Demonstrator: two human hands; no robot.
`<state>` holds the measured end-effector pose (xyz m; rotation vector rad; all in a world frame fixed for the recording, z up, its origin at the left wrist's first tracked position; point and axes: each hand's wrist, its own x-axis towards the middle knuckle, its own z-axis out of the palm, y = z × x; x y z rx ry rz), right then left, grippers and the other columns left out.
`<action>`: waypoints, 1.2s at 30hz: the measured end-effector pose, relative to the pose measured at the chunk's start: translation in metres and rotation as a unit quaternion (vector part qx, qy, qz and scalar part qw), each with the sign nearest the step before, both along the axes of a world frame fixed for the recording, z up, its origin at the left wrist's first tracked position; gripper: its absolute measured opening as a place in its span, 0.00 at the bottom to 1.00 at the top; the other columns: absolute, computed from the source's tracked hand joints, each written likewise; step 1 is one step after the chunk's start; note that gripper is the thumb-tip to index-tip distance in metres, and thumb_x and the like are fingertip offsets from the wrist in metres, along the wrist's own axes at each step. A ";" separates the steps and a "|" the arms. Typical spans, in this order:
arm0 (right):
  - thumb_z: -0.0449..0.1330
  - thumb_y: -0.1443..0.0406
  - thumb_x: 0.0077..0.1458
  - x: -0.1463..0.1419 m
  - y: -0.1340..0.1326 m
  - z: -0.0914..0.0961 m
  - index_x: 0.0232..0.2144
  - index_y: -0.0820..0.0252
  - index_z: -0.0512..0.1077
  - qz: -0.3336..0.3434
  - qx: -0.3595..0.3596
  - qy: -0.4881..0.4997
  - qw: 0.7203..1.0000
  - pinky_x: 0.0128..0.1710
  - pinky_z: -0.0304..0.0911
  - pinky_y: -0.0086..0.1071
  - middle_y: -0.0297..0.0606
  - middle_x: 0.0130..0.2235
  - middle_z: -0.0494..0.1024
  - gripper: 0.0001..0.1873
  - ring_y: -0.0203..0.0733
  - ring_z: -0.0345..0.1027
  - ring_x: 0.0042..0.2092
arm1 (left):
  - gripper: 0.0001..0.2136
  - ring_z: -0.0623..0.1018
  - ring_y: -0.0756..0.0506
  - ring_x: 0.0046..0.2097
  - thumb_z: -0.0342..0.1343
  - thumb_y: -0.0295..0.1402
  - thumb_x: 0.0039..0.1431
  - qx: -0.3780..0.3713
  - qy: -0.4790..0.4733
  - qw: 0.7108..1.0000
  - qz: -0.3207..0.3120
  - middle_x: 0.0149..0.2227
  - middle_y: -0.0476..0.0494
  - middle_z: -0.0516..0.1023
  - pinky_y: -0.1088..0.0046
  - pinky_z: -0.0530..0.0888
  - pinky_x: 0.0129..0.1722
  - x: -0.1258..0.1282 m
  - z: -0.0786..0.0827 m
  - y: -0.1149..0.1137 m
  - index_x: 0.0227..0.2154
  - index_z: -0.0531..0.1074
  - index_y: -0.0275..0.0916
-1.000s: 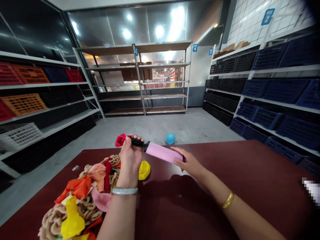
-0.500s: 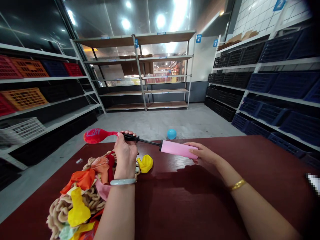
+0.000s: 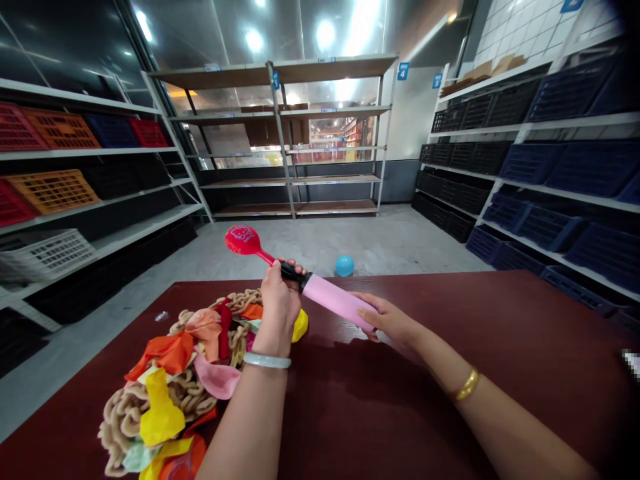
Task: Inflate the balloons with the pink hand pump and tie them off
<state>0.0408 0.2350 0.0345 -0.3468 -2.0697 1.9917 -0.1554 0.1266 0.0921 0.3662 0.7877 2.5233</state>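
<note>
My left hand (image 3: 283, 290) is closed round the black handle end of a pink balloon pump (image 3: 335, 298), with the neck of a red balloon (image 3: 243, 240) at its fingers. The balloon is slightly filled, carries a printed cartoon face and sticks out up and to the left. My right hand (image 3: 383, 316) grips the pump's pink barrel at its lower right end. The pump is pushed together, so its rod is out of sight. Beside my left forearm lie several uninflated balloons, among them a yellow one (image 3: 161, 410) and an orange one (image 3: 167, 353), on a beige knitted cord (image 3: 120, 417).
The dark red table (image 3: 400, 400) spreads beneath my arms. A blue balloon (image 3: 345, 266) rests on the floor past its far edge. Shelves with crates (image 3: 55, 190) stand on the left, dark crates (image 3: 585, 170) on the right, and a metal rack (image 3: 287, 133) at the back.
The pump's rod has gone into the barrel as my hands came closer together. My left hand and the red balloon moved right, and the balloon now points more upward.
</note>
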 end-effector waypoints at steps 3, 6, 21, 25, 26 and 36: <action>0.61 0.52 0.57 0.001 0.004 -0.005 0.63 0.57 0.61 0.007 -0.050 0.000 0.999 0.20 0.58 0.27 0.33 0.30 0.69 0.35 0.32 0.59 0.24 | 0.03 0.71 0.50 0.25 0.51 0.29 0.60 0.009 -0.009 1.000 0.014 0.26 0.49 0.70 0.72 0.69 0.29 -0.009 -0.001 -0.003 0.31 0.65 0.39; 0.61 0.52 0.56 0.007 0.017 -0.009 0.61 0.59 0.63 0.025 -0.093 -0.009 0.995 0.21 0.59 0.28 0.33 0.29 0.70 0.34 0.32 0.59 0.23 | 0.02 0.72 0.49 0.26 0.50 0.28 0.60 0.021 -0.005 0.999 0.034 0.26 0.49 0.71 0.71 0.68 0.30 -0.020 0.000 -0.010 0.32 0.66 0.39; 0.61 0.56 0.59 0.021 0.039 -0.017 0.61 0.60 0.64 0.043 -0.127 -0.009 0.991 0.21 0.60 0.27 0.35 0.29 0.71 0.30 0.33 0.61 0.24 | 0.03 0.78 0.48 0.32 0.50 0.29 0.61 0.037 -0.046 0.994 0.089 0.29 0.45 0.76 0.63 0.74 0.44 -0.027 -0.006 -0.007 0.33 0.66 0.38; 0.61 0.55 0.60 0.011 0.026 -0.011 0.62 0.58 0.63 0.030 -0.091 0.010 0.995 0.21 0.60 0.27 0.34 0.30 0.69 0.31 0.32 0.61 0.24 | 0.04 0.81 0.44 0.37 0.49 0.31 0.63 -0.021 -0.074 0.997 0.018 0.35 0.39 0.79 0.61 0.74 0.44 -0.004 -0.009 0.003 0.35 0.68 0.37; 0.61 0.55 0.59 0.008 0.023 -0.010 0.62 0.58 0.63 0.026 -0.076 0.018 0.997 0.21 0.60 0.27 0.33 0.30 0.69 0.31 0.32 0.61 0.24 | 0.05 0.81 0.42 0.38 0.50 0.33 0.63 -0.028 -0.073 0.997 -0.012 0.37 0.38 0.79 0.59 0.73 0.44 0.001 -0.009 0.005 0.36 0.68 0.38; 0.63 0.57 0.57 0.018 0.040 -0.012 0.61 0.58 0.65 0.011 -0.066 -0.004 0.998 0.22 0.60 0.26 0.35 0.32 0.72 0.32 0.32 0.62 0.26 | 0.03 0.73 0.49 0.24 0.49 0.33 0.64 0.005 -0.035 0.998 0.058 0.24 0.50 0.72 0.52 0.73 0.46 -0.016 -0.007 -0.004 0.34 0.64 0.40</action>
